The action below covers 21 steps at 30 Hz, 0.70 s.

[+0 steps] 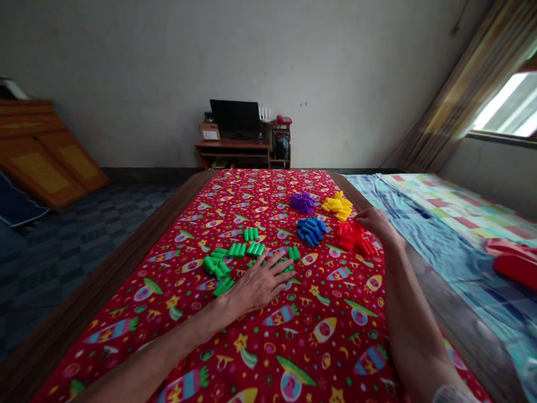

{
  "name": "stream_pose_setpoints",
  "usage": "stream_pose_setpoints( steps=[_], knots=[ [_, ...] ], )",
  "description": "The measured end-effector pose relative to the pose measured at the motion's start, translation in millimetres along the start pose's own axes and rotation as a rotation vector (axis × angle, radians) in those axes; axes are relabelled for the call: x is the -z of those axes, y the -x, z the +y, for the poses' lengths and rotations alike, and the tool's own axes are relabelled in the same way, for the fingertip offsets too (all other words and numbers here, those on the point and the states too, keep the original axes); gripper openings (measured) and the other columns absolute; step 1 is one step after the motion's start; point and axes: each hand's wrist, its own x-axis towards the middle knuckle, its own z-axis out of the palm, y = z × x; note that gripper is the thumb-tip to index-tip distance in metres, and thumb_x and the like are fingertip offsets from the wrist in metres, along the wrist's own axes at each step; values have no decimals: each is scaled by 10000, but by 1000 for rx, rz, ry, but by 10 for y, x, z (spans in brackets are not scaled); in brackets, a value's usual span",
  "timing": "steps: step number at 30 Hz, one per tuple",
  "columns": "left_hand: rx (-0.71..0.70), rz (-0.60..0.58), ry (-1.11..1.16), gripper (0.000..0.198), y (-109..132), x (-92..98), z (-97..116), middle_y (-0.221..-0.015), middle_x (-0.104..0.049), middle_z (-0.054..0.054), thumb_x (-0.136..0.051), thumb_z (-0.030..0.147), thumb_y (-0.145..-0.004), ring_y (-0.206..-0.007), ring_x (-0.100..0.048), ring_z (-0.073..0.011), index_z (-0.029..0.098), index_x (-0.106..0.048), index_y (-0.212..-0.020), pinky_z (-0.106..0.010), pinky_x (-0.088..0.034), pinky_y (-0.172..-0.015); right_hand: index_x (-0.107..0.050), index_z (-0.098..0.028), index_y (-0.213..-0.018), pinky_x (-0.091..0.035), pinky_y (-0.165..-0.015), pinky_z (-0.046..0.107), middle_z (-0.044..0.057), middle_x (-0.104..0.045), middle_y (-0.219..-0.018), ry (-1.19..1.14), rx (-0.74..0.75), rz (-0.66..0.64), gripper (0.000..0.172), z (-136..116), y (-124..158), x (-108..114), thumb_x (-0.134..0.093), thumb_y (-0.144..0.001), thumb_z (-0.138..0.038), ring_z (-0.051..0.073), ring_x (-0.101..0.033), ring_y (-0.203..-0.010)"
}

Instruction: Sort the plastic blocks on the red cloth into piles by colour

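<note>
My left hand (260, 282) lies palm down with its fingers spread over some green plastic pieces (237, 250), partly covering them. These are short and tube-like, and several sit in small side-by-side rows around the hand. At the right, my right hand (376, 224) is over the edge of a pile of red plastic pieces (350, 235). Its fingers look curled together, and whatever they may hold is hidden. Left of the red pile lies a heap of blue pieces (311, 231). Behind are a purple heap (302, 202) and a yellow heap (338, 206).
A red patterned cloth (293, 336) covers the long wooden table. To the right is a bed (453, 224) with a red object (516, 266) on it. A desk (232, 144) with a monitor (235, 116) stands against the wall. A wooden cabinet (46, 151) is at left.
</note>
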Motion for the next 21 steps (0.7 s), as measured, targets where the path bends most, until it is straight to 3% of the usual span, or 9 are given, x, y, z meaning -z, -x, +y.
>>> stream_pose_setpoints(
  steps=[6, 12, 17, 21],
  knots=[
    [148, 75, -89, 320, 86, 67, -293, -1265, -601, -73, -405, 304, -973, -1311, -446, -235, 242, -626, -1196, -490, -223, -1168, -761, -151, -987, -475, -723, 279, 113, -725, -884, 31, -47, 0, 305, -58, 30, -49, -565, -756, -193, 226, -671, -852],
    [364, 231, 95, 459, 227, 195, -800, -1347, -543, -99, -281, 414, -983, -1280, -473, -238, 192, -614, -1207, -430, -371, -1105, -688, -152, -1146, -483, -847, 342, 166, -687, -1094, 105, -95, 48, 367, -141, 120, -15, -490, -857, -262, 259, -641, -1032],
    [652, 239, 179, 584, 448, 102, -1293, -1388, -517, -132, -207, 464, -944, -1346, -404, -268, 135, -589, -1240, -462, -288, -1147, -666, -124, -1180, -479, -873, 382, 208, -655, -1163, 185, -123, -51, 386, -186, 173, 6, -463, -891, -281, 302, -608, -1116],
    [828, 149, 314, 664, 543, -2, -1444, -1373, -533, -172, -189, 501, -909, -1349, -411, -275, 80, -535, -1289, -453, -272, -1153, -686, -128, -1139, -484, -851, 356, 198, -678, -1108, 225, -100, -72, 353, -143, 158, -17, -472, -891, -259, 280, -627, -1083]
  ],
)
